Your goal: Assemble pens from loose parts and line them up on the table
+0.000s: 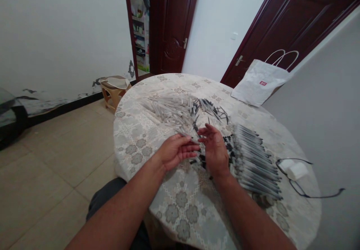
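Both hands meet over the middle of a round table (180, 205) with a lace-patterned cloth. My left hand (176, 151) is curled palm-up around a thin clear pen barrel. My right hand (215, 148) faces it, its fingertips pinched at a small dark piece by the barrel's end. Behind the hands lies a heap of clear pen barrels (168, 111). Thin black refills (210, 109) are scattered to its right. A neat row of assembled pens (254, 161) lies right of my right hand.
A white paper bag (260, 83) with handles leans at the table's far right. A black cable with a white adapter (296, 171) lies near the right edge. A small wooden stool (114, 90) stands on the tiled floor by the left wall. Dark doors are behind.
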Tool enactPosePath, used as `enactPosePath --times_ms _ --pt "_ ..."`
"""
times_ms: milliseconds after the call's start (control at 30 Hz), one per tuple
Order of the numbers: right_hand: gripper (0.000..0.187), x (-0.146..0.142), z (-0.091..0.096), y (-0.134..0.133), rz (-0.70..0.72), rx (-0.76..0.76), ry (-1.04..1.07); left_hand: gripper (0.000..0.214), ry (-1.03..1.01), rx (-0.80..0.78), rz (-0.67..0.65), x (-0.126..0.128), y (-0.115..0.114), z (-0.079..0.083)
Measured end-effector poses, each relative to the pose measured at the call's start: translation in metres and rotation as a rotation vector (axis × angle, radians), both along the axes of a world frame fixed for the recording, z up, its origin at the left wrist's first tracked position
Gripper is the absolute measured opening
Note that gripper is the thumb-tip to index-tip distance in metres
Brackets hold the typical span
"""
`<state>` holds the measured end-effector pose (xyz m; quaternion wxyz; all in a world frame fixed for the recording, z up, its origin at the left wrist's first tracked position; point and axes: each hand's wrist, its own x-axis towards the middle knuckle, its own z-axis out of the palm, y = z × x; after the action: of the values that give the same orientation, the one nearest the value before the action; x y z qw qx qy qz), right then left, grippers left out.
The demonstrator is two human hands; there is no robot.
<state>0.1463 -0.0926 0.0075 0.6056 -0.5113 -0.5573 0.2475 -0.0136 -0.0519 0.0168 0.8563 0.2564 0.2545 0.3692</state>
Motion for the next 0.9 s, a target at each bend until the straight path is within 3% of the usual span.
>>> enactPosePath --times_ms 67,167,267,400,700,900 --pt "0.041 0.013 0.003 0.005 -0.097 -0.053 -0.093 0.006 -0.054 -0.071 0.146 -0.008 0.009 0.005" --pt "0.026 0.032 0.004 0.011 -0.146 -0.122 -0.433 0.007 -0.073 -0.157 0.284 -0.016 0.02 0.009" --pt "0.021 0.041 0.001 0.012 -0.056 -0.13 -0.734 0.007 -0.058 -0.179 0.341 -0.016 0.022 0.009" --pt "0.02 0.038 -0.005 0.011 0.075 -0.167 -0.953 0.005 -0.028 -0.16 0.384 -0.012 0.02 0.007" --pt "0.034 0.024 -0.009 0.008 0.081 -0.287 -1.126 0.003 -0.003 -0.067 0.417 -0.013 0.02 0.003" --pt "0.031 0.017 -0.003 0.005 0.057 -0.186 -1.071 0.009 0.036 0.004 0.45 -0.013 0.018 0.005"
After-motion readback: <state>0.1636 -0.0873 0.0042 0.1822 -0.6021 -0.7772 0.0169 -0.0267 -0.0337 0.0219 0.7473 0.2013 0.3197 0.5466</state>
